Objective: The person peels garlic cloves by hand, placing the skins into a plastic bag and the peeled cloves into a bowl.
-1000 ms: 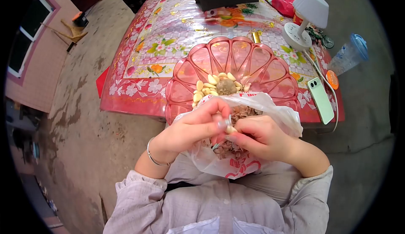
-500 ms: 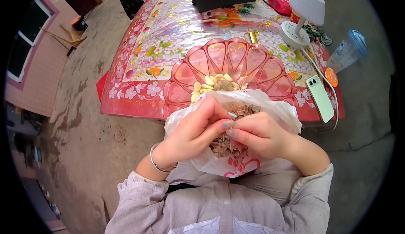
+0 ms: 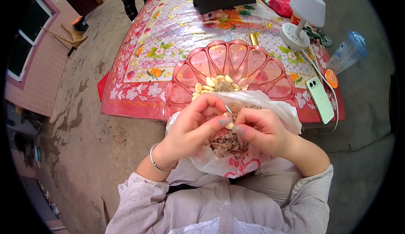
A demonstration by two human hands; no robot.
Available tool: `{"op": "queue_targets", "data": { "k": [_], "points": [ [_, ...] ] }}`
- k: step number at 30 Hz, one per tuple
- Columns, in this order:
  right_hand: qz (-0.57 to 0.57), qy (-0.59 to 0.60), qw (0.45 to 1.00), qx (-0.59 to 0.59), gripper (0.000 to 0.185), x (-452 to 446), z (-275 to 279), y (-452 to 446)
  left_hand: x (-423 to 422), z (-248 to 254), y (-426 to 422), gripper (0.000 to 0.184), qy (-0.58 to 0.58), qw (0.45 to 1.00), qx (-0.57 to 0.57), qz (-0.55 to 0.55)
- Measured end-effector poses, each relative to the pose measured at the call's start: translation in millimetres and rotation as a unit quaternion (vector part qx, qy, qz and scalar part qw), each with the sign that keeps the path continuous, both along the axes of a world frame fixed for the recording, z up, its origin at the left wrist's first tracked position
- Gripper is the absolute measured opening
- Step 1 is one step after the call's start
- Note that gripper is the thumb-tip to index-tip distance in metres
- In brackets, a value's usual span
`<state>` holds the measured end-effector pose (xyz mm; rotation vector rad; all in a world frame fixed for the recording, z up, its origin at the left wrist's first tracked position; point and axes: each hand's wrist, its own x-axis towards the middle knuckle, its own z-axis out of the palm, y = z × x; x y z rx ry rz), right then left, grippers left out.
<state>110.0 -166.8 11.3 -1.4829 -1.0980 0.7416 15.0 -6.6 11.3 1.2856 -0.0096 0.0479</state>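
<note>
The garlic clove [image 3: 229,125] — just hidden — shows between the fingertips [image 3: 224,121].

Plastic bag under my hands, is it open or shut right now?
Open: the white plastic bag has its mouth spread wide, and the papery skins inside show between its rims.

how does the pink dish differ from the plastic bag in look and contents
The pink dish is tinted and clear; the plastic bag is whitish with red print. The dish has a firm, scalloped rim; the bag's is loose and crumpled. The dish holds pale cloves; the bag holds papery brownish skins. Both are open.
</note>
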Motion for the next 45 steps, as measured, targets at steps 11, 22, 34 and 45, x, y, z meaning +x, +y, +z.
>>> {"op": "queue_targets", "data": {
  "k": [11, 22, 34, 45],
  "points": [
    [-0.11, 0.004, 0.988, 0.112, 0.02, -3.2, -3.8, 4.3, 4.0, -7.6, 3.9, 0.014, -0.13, 0.99, 0.013, 0.062],
    [-0.122, -0.173, 0.963, 0.167, 0.016, -2.4, -3.7, 1.7, 4.2, -11.8, 7.4, 0.017, -0.175, 0.967, 0.142, 0.119],
    [-0.164, 0.127, 0.965, 0.16, 0.006, -14.6, -4.2, 2.4, 1.3, -8.0, 3.9, 0.015, -0.159, 0.97, 0.111, 0.145],
    [-0.048, -0.074, 0.996, 0.034, 0.014, -6.8, 0.8, 0.3, 0.5, -9.8, 4.5, 0.016, -0.229, 0.937, 0.222, 0.145]
  ]
}}
